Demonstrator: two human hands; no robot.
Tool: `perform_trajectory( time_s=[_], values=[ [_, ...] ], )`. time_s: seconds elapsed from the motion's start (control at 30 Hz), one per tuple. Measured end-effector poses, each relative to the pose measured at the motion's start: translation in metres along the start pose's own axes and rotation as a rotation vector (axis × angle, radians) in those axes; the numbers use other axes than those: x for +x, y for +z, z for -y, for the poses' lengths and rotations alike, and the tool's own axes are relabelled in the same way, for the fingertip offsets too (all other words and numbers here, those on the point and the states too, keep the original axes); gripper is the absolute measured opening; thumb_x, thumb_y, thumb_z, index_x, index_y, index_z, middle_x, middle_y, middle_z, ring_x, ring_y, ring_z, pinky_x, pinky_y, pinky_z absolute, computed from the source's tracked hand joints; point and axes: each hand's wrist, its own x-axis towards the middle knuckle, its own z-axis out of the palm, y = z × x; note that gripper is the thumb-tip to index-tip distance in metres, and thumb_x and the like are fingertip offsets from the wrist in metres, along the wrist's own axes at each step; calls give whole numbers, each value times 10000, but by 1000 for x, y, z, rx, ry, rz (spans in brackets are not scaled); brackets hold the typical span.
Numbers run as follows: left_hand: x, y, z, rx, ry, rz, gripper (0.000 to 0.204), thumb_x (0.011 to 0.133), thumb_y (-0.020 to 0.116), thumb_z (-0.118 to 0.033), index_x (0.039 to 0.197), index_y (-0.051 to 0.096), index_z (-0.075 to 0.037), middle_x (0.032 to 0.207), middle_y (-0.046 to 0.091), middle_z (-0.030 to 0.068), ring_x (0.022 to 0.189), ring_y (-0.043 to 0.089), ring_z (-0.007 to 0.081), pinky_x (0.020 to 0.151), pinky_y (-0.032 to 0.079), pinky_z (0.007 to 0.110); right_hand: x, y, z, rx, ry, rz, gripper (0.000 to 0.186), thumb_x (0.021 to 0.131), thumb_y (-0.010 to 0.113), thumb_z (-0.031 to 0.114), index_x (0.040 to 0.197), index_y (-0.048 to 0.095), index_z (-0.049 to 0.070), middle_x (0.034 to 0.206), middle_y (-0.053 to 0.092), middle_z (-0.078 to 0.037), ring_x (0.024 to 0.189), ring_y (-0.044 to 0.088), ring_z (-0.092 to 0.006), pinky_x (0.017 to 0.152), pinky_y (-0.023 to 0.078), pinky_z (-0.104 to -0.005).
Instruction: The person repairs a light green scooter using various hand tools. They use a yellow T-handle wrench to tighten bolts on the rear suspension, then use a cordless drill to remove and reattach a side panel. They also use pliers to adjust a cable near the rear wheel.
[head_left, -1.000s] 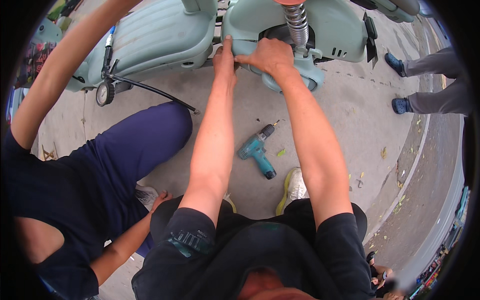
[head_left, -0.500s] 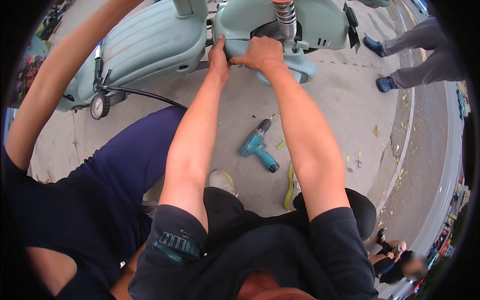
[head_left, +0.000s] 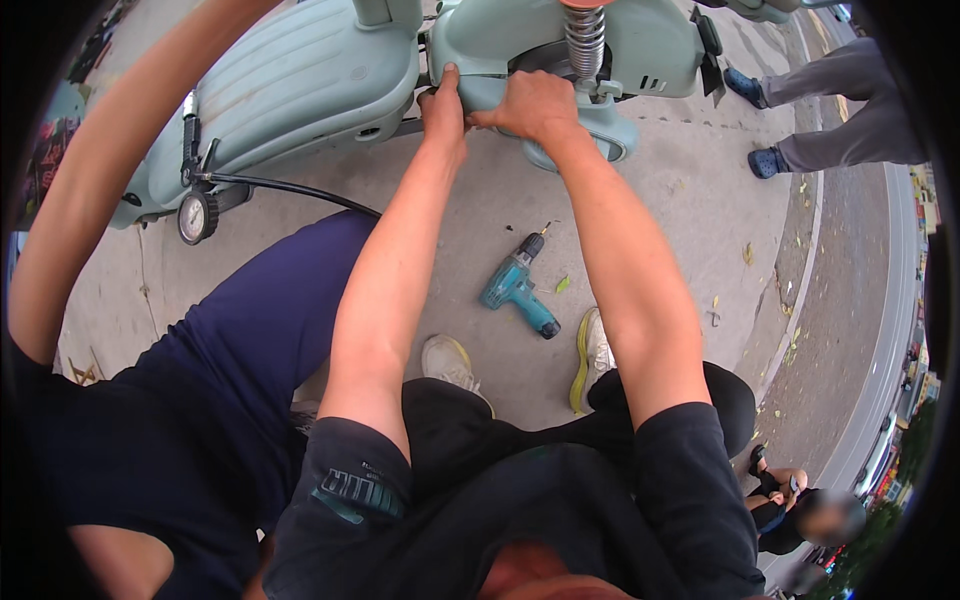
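A pale green scooter (head_left: 640, 45) stands across the top of the view. Both hands grip a rounded side panel (head_left: 484, 91) low on its body, just left of the coil spring shock absorber (head_left: 585, 42). At the panel's left end is my left hand (head_left: 443, 112), thumb pointing up and fingers curled in by the edge. My right hand (head_left: 537, 106) lies over the panel's right part, its thumb reaching toward the left hand; its other fingertips are hidden behind the panel. On the ground between my arms lies a teal cordless drill (head_left: 518, 290) with a bit fitted.
Close on my left, another person's bare arm (head_left: 110, 170) reaches past the scooter's ribbed footboard (head_left: 300, 75). A round pressure gauge (head_left: 197, 217) with a black hose (head_left: 300, 190) hangs there. A person in grey trousers (head_left: 850, 105) stands at right, near the road (head_left: 850, 270).
My view has shifted slightly. Both hands stay at the side panel; the left hand's fingers now look more curled, with the thumb raised. The drill lies where it was.
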Motion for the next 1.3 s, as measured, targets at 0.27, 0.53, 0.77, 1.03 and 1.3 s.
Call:
perform_trajectory(
  time_s=[0.27,0.53,0.77,1.03,1.3],
  values=[
    [31,5,-20,100,-70,68,833,1000,442,-525,1510,91,33,1504,348,245,1311,463,360,986,464,467,-6,-9,11,19,12,-81,738,608,756,705,873,762,16,908,746,-156,886,726,-299,791,572,-384],
    [-13,8,-16,102,22,-16,705,997,474,-507,1413,335,46,1314,525,191,1066,596,268,768,524,382,-6,-4,3,-18,-17,-6,766,586,759,754,877,769,46,860,747,-115,824,734,-266,739,581,-358],
    [-27,9,-18,-5,13,-63,629,886,697,-470,1213,531,41,1110,628,142,808,643,225,583,511,358,6,-5,-13,21,-134,-63,717,640,733,731,832,764,41,856,745,-132,818,732,-278,739,579,-365],
    [-49,30,-23,22,-4,-166,669,810,802,-374,1213,532,86,1184,603,207,946,654,327,824,520,531,9,7,-30,149,-249,-50,771,610,711,754,831,755,16,899,742,-171,863,726,-309,770,569,-400],
    [-67,49,-35,82,23,-363,655,799,801,-334,1219,534,94,1170,607,223,990,640,334,823,517,524,25,-7,-45,181,-336,180,775,660,699,748,958,760,35,993,744,-133,952,714,-279,824,555,-370]
  ],
)
